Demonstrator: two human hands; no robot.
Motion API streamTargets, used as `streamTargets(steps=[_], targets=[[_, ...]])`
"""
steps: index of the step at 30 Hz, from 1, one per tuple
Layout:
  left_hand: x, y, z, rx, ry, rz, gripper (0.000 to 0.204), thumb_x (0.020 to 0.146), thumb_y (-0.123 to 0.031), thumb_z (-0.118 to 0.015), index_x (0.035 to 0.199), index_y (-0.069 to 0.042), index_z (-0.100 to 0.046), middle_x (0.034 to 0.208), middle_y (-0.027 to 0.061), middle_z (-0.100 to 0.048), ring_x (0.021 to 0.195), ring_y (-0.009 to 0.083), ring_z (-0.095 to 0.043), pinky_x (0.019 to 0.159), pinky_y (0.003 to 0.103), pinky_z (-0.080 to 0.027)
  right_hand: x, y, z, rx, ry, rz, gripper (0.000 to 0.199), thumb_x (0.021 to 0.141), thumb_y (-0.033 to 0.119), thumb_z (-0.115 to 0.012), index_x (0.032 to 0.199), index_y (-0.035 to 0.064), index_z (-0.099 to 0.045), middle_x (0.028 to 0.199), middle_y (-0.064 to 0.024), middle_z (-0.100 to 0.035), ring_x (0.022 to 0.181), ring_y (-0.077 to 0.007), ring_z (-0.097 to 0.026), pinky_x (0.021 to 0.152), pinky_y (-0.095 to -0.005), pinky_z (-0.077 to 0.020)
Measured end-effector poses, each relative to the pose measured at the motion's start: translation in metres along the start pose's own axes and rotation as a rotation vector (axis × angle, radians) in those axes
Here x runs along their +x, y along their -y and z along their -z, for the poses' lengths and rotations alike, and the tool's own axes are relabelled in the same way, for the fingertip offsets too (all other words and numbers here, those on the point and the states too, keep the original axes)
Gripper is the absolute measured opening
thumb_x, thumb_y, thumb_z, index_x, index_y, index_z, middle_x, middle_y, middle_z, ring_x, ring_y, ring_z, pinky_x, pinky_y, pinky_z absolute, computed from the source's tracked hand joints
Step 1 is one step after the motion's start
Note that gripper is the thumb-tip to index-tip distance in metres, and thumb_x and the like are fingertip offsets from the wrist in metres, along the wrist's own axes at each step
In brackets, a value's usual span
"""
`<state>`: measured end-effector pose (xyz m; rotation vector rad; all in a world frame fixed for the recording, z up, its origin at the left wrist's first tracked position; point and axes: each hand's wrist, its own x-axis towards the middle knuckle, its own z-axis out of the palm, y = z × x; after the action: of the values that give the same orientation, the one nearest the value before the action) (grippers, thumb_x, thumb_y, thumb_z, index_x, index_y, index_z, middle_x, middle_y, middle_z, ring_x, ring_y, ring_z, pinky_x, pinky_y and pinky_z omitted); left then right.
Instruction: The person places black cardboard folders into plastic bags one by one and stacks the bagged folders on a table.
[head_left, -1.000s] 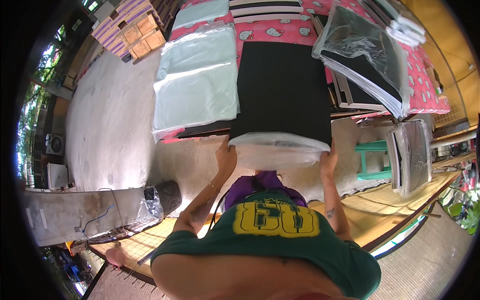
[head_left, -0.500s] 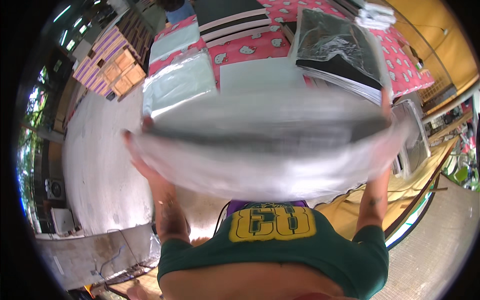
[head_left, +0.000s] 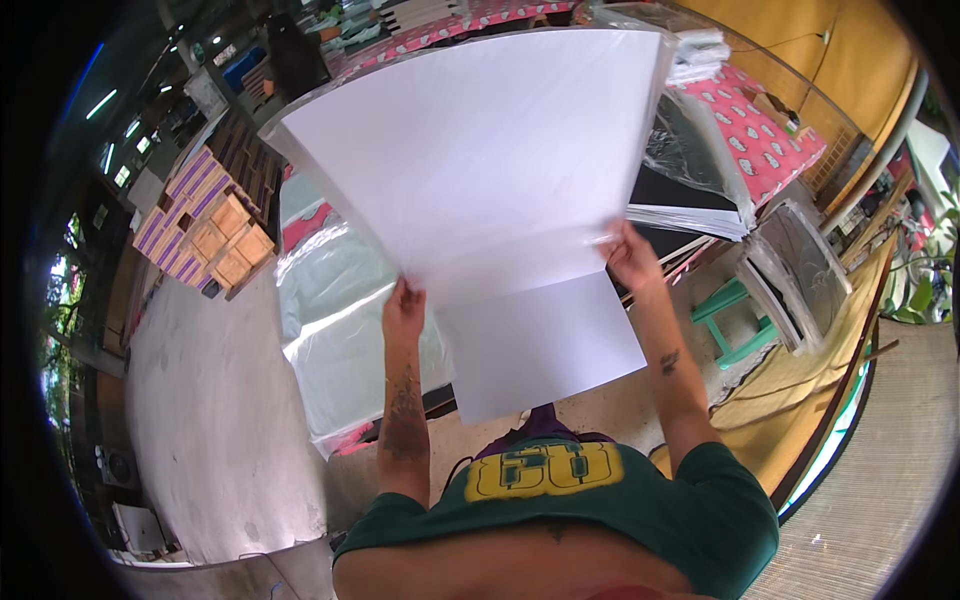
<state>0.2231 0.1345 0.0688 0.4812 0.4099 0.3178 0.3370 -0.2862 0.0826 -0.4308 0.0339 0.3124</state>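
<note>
I hold a large white sheet in a clear plastic sleeve [head_left: 480, 170] up in front of me, and it hides most of the table behind it. My left hand [head_left: 403, 307] grips its lower left edge. My right hand [head_left: 630, 255] grips its lower right edge. A smaller white sheet [head_left: 540, 345] hangs down below the big one between my hands.
Clear plastic bags [head_left: 340, 320] lie on the table at the left. A black stack wrapped in plastic [head_left: 700, 165] lies on the pink patterned cloth [head_left: 770, 140] at the right. A green stool [head_left: 735, 320] and leaning panels [head_left: 800, 270] stand at the right. Striped boxes [head_left: 205, 220] sit on the concrete floor [head_left: 210, 420].
The white sheet went from lying low at the table's edge to being swung up and held high in front of me. Both arms rose with it.
</note>
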Motion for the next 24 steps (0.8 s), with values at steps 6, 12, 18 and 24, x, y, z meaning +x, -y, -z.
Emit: streamTargets(steps=[6, 12, 18, 24], targets=[[-0.023, 0.031, 0.027, 1.103, 0.103, -0.318, 0.027, 0.089, -0.013, -0.054, 0.111, 0.003, -0.053, 0.104, 0.0093, -0.057, 0.100, 0.0203, -0.053, 0.091, 0.032, -0.040, -0.040, -0.035, 0.038, -0.639, -0.368, 0.222, 0.025, 0.092, 0.025, -0.055, 0.108, 0.0051, -0.058, 0.096, -0.0039, -0.061, 0.093, -0.0153, -0.055, 0.086, -0.0312, -0.0417], [-0.037, 0.041, -0.100, 1.126, 0.443, -0.552, 0.036, 0.091, -0.025, -0.055, 0.111, 0.005, -0.053, 0.098, 0.0071, -0.056, 0.092, 0.0161, -0.054, 0.087, 0.027, -0.042, -0.043, 0.038, -0.013, -0.901, -0.290, 0.658, 0.025, 0.089, 0.020, -0.060, 0.099, -0.0027, -0.059, 0.092, -0.0050, -0.061, 0.081, -0.0108, -0.053, 0.071, -0.0240, -0.0446], [0.006, 0.124, -0.204, 0.756, 0.600, 0.130, 0.028, 0.091, -0.027, -0.057, 0.099, -0.001, -0.054, 0.081, 0.0040, -0.052, 0.061, 0.0138, -0.056, 0.063, 0.032, -0.053, -0.004, 0.209, -0.005, -1.035, -0.553, 0.491, 0.032, 0.090, 0.021, -0.058, 0.107, -0.0058, -0.055, 0.089, -0.0099, -0.064, 0.076, -0.0171, -0.061, 0.070, -0.0320, -0.0513], [0.069, 0.211, -0.240, 0.541, 0.386, 0.379, 0.023, 0.092, -0.023, -0.054, 0.101, -0.003, -0.049, 0.080, 0.0073, -0.051, 0.058, 0.0163, -0.054, 0.060, 0.037, -0.052, 0.004, 0.227, -0.019, -2.285, -0.903, 0.884, 0.056, 0.080, 0.043, -0.064, 0.121, 0.0072, -0.053, 0.112, -0.0194, -0.057, 0.103, -0.0316, -0.055, 0.088, -0.0433, -0.0446]])
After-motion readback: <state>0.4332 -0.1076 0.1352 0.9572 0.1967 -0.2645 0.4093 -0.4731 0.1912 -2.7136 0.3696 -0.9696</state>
